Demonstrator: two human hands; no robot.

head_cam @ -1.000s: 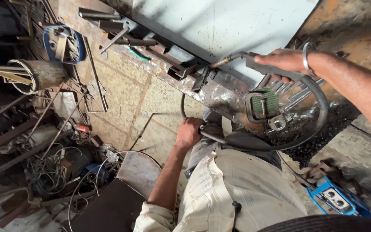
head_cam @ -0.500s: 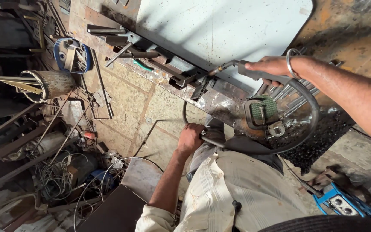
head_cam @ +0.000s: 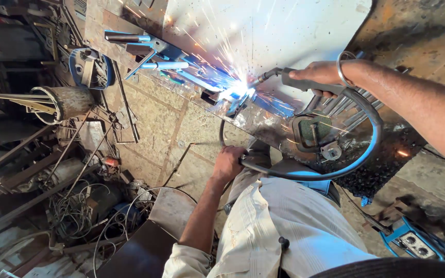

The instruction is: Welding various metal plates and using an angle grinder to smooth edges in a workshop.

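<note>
Right hand [head_cam: 319, 76]: grip closed around welding torch [head_cam: 289, 80]
Torch tip: sparking at metal sheet [head_cam: 284, 31]
Left hand [head_cam: 227, 163]: grip wrapped on black hose [head_cam: 305, 175]

Near the upper middle of the frame, the right hand [head_cam: 321, 77] grips a welding torch [head_cam: 284, 78] whose tip meets a pale metal sheet [head_cam: 284, 31] in a bright blue-white arc [head_cam: 239, 90], with sparks spraying up and to the left. Below centre, the left hand [head_cam: 227, 163] is closed on the thick cable [head_cam: 336, 170] that loops back up to the torch. At the left edge lie tangled wires [head_cam: 73, 216] and a rusty drum [head_cam: 68, 101], and a blue welding machine [head_cam: 413, 242] sits at the lower right.
</note>
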